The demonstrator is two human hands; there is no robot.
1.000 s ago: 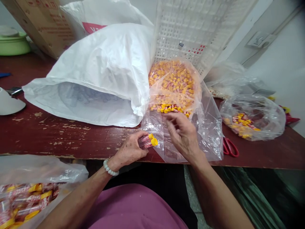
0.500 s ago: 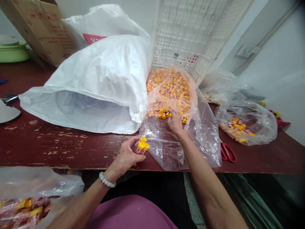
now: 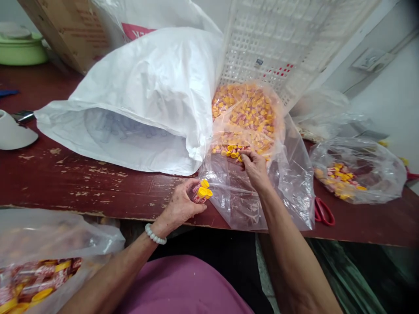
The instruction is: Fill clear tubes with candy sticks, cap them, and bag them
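Tubes (image 3: 202, 192): few gathered, bagful left
Your left hand (image 3: 181, 206) pinches them shut; right hand (image 3: 255, 169) curls into the clear bag (image 3: 248, 207) mid-frame, grip unclear.

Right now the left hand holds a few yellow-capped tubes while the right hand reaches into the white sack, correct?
No. The head view shows the right hand reaching into the clear bag, not the white sack. The left hand does hold a few yellow-capped tubes.
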